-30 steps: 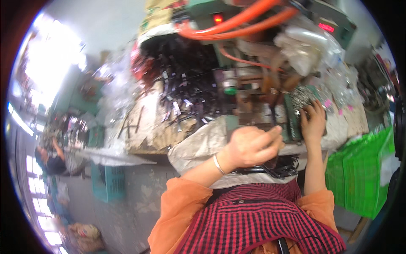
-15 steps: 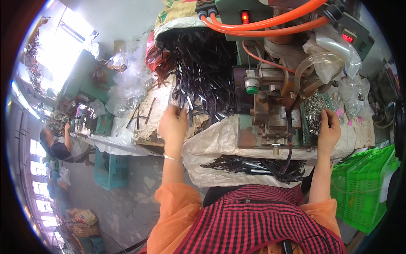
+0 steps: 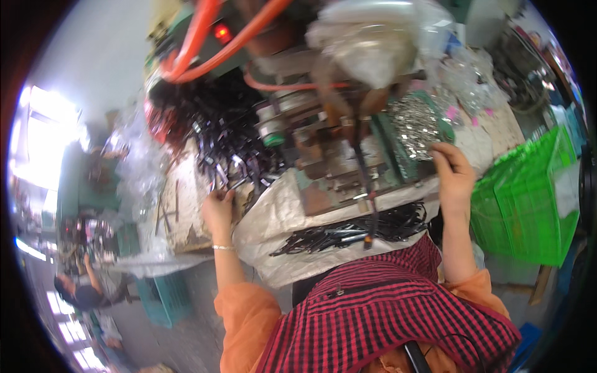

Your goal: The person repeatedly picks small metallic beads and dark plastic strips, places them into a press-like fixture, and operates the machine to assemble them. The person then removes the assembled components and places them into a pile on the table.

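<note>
Black strips point(image 3: 217, 146) lay heaped left of the machine point(image 3: 314, 146); the left hand point(image 3: 217, 211) was at the heap's near edge, fingers bunched, grip indeterminable through blur. Silvery metal pieces point(image 3: 413, 121) lay in a green tray point(image 3: 388, 146) right of the machine. Right hand point(image 3: 455, 171) at the tray's near end, well apart from the left, fingertips drawn close; could not tell whether a piece was held. One strip point(image 3: 362, 168) hung from the machine.

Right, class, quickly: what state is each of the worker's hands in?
Left hand: partly curled near the black strips; cannot tell whether it holds one.
Right hand: partly curled near the small metal pieces; cannot tell whether it holds any.
</note>
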A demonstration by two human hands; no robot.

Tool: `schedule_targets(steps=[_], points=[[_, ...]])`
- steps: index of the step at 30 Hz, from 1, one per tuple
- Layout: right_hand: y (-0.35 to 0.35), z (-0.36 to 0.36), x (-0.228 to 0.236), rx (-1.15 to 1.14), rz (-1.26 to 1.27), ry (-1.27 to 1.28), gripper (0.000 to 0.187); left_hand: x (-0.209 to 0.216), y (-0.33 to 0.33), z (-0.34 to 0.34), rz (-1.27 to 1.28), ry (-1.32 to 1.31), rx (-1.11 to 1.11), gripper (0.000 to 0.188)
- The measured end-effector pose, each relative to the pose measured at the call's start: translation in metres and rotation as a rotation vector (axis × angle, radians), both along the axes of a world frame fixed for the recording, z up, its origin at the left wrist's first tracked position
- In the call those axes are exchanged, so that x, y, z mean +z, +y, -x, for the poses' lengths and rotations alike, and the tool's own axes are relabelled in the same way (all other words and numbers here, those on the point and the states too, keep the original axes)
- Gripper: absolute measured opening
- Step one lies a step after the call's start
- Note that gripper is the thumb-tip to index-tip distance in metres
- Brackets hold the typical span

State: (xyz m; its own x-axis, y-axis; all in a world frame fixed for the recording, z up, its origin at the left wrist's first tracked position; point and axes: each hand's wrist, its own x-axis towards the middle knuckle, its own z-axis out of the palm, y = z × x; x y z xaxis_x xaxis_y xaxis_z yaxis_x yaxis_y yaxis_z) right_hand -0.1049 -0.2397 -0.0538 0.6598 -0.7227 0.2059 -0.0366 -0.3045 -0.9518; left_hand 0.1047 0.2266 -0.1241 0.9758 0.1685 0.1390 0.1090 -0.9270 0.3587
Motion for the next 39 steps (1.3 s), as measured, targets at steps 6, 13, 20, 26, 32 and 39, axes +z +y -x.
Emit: schedule_targets(steps=[6,13,20,26,32,39], points=[[0.049,-0.062,0.064,0.390,0.197,-0.241,0.014,0.046,-0.028,0.008,1.159,0.510,-0.054,0.013],[0.084,-0.077,0.039,0.384,-0.319,-0.356,0.030,0.087,-0.111,0.091,1.243,0.241,-0.444,0.020],[0.092,-0.077,0.057,0.447,-0.554,-0.373,0.036,0.169,-0.168,0.108,1.305,-0.411,-0.883,0.008],[0.098,-0.057,0.082,0.467,-0.301,-0.339,0.046,0.160,-0.196,0.105,0.401,-0.796,-1.145,0.025],[0.016,-0.062,0.037,0.159,0.707,0.037,0.028,0.130,-0.230,0.088,0.226,-0.965,-1.251,0.023],[-0.033,-0.055,-0.032,-0.056,0.817,0.212,0.018,0.126,-0.227,0.085,0.220,-0.929,-1.260,0.028]])
